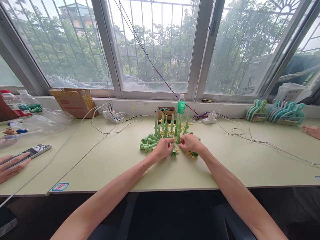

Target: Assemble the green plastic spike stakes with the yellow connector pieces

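Note:
My left hand (163, 148) is closed, its fingers curled at the front of a cluster of green plastic cone spikes; whatever it holds is hidden. Facing it, my right hand (192, 143) has its fingers pinched together beside an upright green spike (178, 137). Whether those fingertips grip the spike or only rest against it, I cannot tell. More green spikes (165, 129) stand point up behind the hands, several with small yellow valve-like pieces (171, 126). Green tube-like parts (150, 145) lie in a heap to the left. A yellow piece (192, 155) lies under my right hand.
Behind the cluster are a small cardboard box (167, 113) and a green-liquid bottle (181, 105). White cables (246, 133) and power strips (113, 115) lie along the wall. Another person's hand (12, 166) rests on a phone (32, 152) at left; another hand (312, 131) shows at right.

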Tool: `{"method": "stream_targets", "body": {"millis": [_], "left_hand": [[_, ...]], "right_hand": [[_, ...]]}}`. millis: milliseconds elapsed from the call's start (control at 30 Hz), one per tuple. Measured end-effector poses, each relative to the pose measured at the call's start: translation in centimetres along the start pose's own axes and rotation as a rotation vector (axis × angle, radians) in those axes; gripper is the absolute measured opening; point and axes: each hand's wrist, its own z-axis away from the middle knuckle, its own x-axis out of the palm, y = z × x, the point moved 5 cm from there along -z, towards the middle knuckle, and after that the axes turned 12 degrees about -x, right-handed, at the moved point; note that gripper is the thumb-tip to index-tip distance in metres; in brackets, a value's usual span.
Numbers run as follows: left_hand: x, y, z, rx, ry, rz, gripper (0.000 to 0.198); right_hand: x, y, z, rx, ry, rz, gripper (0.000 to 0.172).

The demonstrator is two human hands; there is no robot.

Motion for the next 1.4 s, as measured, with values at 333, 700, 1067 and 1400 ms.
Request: {"method": "stream_targets", "body": {"millis": [333, 700, 1067, 1400], "left_hand": [[-0.3, 0.4, 0.1, 0.012, 0.043, -0.047, 0.017], [-0.4, 0.6, -0.1, 0.052, 0.076, -0.114, 0.021], [-0.5, 0.8, -0.2, 0.059, 0.083, -0.106, 0.027], [-0.4, 0.7, -0.1, 0.043, 0.062, -0.131, 0.031]], "right_hand": [[0.3, -0.5, 0.1, -0.073, 0.000, -0.066, 0.014], [-1.2, -2.5, 0.2, -0.257, 0.235, -0.374, 0.018], [-1.4, -2.4, 0.1, -0.244, 0.339, -0.453, 0.015], [-2.1, -1.6, 0.3, -0.160, 0.502, -0.479, 0.010]]}}
